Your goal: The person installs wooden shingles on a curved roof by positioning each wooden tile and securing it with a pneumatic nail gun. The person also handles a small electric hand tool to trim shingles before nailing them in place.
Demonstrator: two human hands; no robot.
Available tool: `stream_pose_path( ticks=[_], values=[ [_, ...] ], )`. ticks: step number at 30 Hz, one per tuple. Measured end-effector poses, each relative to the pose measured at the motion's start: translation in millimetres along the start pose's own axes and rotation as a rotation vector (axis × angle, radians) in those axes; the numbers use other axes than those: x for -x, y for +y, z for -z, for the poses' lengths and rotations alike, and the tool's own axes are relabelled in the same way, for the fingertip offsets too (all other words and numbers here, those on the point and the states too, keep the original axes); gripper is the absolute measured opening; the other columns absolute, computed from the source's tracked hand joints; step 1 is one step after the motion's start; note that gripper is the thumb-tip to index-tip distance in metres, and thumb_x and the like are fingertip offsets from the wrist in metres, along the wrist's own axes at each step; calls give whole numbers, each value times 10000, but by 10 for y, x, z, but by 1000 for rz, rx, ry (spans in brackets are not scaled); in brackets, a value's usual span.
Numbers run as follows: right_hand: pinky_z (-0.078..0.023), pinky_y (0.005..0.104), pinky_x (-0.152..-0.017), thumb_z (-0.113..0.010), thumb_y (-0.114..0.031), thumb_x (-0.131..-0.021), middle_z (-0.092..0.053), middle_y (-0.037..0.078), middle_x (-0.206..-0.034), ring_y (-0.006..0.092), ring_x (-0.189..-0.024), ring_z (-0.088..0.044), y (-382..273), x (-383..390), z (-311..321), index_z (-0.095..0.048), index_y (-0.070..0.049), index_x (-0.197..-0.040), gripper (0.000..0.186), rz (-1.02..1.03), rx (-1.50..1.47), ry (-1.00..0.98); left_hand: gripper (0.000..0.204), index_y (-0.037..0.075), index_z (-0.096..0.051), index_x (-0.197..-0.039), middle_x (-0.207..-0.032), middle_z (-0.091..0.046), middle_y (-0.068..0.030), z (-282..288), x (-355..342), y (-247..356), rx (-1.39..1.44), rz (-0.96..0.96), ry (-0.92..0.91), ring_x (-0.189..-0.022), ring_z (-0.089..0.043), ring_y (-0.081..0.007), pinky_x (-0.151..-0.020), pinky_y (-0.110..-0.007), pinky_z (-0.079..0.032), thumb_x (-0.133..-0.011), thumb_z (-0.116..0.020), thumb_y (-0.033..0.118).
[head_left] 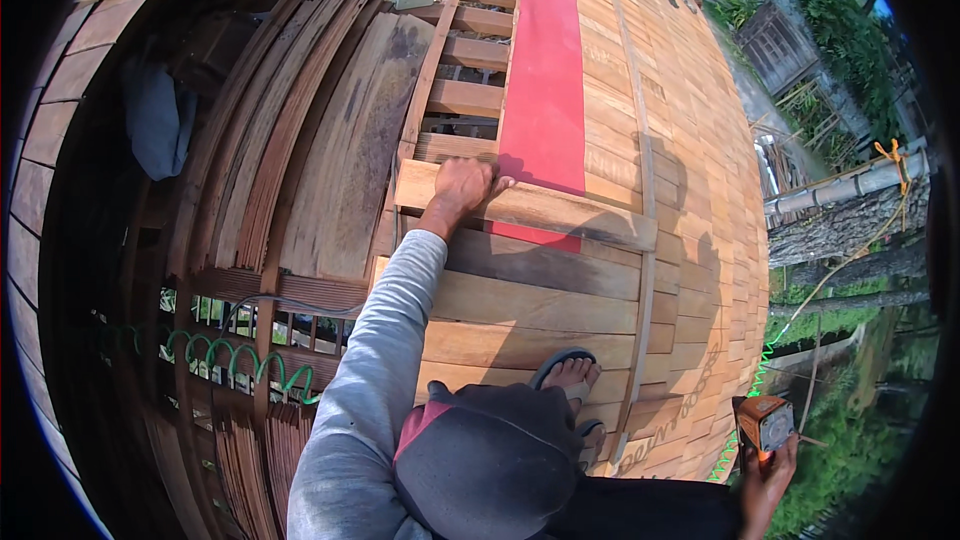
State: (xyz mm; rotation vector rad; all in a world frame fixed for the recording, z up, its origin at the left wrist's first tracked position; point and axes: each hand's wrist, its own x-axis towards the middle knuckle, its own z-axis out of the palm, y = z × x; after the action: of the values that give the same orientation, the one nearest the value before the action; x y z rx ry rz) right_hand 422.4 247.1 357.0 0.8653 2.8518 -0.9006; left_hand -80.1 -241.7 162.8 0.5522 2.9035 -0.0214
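Plank edge under left hand, open gaps beyond

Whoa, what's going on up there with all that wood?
A person is working on a slope of wooden shingles. Their left hand is on a pale wooden board, near its left end. The board lies across a long red strip. Their right hand is holding an orange and black tool out to the side, away from that board. Farther left, the wooden frame has open gaps.
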Motion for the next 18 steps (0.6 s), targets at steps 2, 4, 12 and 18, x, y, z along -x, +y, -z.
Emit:
stream_pose_path(
  ticks=[2,4,12,18],
  values=[
    [-461,366,-1105,-619,166,-867,-459,239,-1556,314,-1377,-539,133,16,-97,-567,122,-1356,494,78,112,81,687,169,-793,-1107,-955,-787,-176,19,100,-40,43,4,27,-960,-767,-371,-832,-507,-593,-1025,-429,746],
    [-459,370,-1109,-619,164,-868,-460,234,-1557,312,-1380,-537,208,7,-88,-567,120,-1359,496,153,230,175,618,148,-792,-1066,-953,-798,-149,40,97,23,46,19,45,-950,-775,-353,-852,-495,-600,-1025,-499,692],
    [-474,365,-1097,-648,157,-866,-465,233,-1555,321,-1381,-541,284,-173,-157,-569,89,-1387,531,-88,-270,124,630,144,-775,-1084,-950,-782,-187,-212,27,60,92,-36,25,-954,-758,-385,-840,-517,-593,-1033,-474,694],
    [-490,338,-1059,-635,176,-866,-490,190,-1506,296,-1321,-574,-204,-167,-112,-583,78,-1372,518,94,43,17,626,137,-770,-1086,-956,-783,-186,-302,23,47,82,10,-16,-962,-757,-389,-835,-521,-592,-1042,-466,682]
  ],
)
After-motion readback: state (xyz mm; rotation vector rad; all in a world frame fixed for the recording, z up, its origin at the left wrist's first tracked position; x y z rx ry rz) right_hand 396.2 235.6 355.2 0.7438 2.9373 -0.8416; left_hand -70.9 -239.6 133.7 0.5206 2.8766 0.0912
